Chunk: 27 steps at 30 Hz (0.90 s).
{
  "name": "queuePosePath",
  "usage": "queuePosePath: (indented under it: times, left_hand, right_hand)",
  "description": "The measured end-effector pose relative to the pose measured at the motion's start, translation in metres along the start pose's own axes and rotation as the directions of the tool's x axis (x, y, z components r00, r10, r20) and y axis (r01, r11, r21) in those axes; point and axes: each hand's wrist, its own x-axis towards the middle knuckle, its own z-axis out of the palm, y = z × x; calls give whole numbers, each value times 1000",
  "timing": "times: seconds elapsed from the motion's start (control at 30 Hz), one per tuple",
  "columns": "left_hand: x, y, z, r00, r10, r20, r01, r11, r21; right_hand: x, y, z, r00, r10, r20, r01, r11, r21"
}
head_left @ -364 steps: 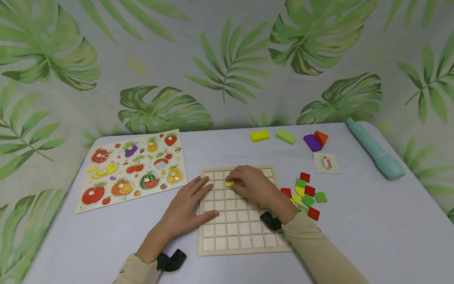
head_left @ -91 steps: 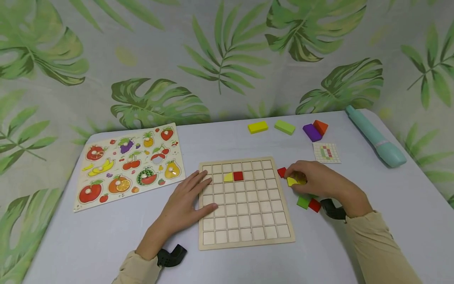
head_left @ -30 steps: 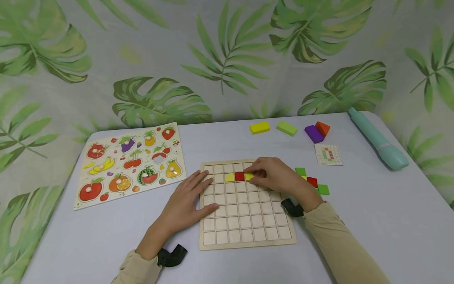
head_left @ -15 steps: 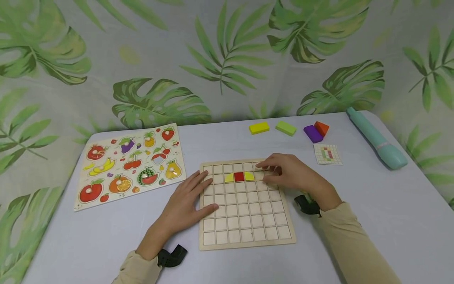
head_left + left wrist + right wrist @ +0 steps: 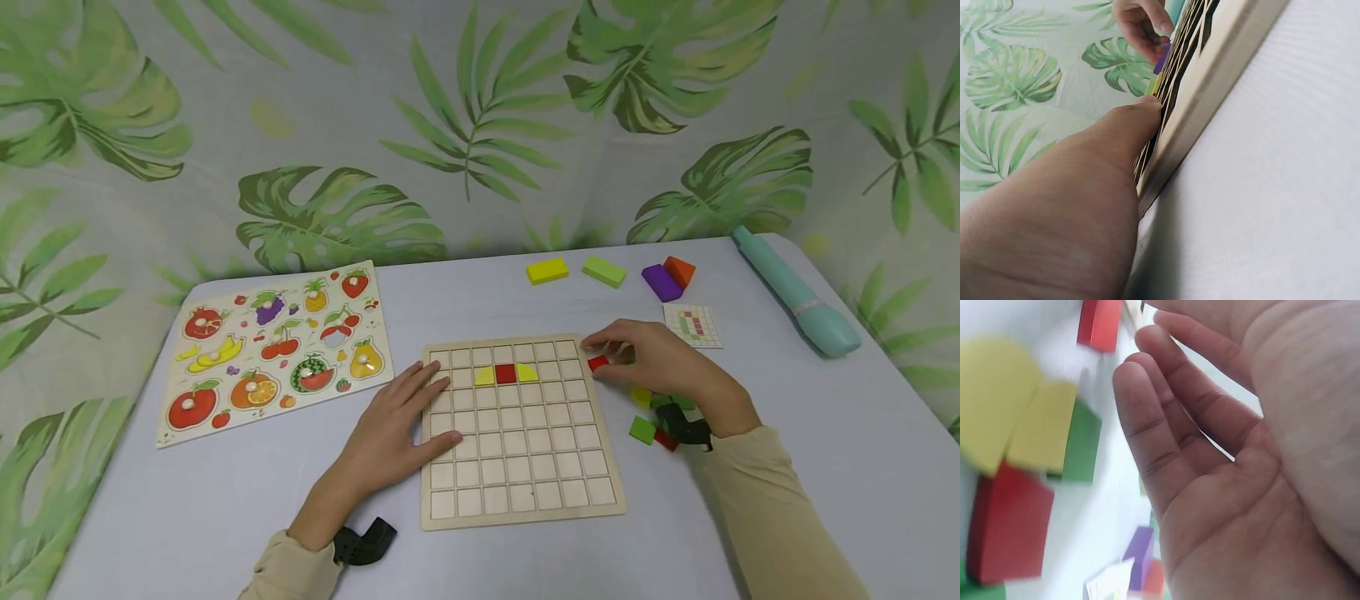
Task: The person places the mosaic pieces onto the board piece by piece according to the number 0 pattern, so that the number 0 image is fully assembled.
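Three tiles (image 5: 506,373) sit in my board (image 5: 522,468), towards twelve; a loose heap (image 5: 642,429) (not yet placed) lies at three. At two, my right hand (image 5: 660,357) has fingers apart by a red tile (image 5: 597,363); at nine, my relaxed left hand (image 5: 382,433) rests.

No readable words, no letters, no numbers, no brand names, no labels or signs to be read
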Motion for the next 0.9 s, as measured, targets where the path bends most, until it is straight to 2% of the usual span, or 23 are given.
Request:
queuePosePath:
  times: [0.2,0.43,0.67,0.9]
  left_hand:
    - [0,1,-1,1000,2,1,-2,1000,-5]
    - [0,1,-2,1000,1,3,-1,1000,-3]
    - [-1,0,0,1000,-4,6,5,1000,-1]
    - [-1,1,-1,1000,-3,6,3,1000,-10]
  right_hand:
    - [-6,10,-3,999,49,18,-49,999,-9]
    - [-4,14,-2,999,28,25,-28,999,-17]
    - [-3,15,-1,999,44,26,-43,998,-44]
    - [-5,6,-3,1000,24,-7,-25,998,-50]
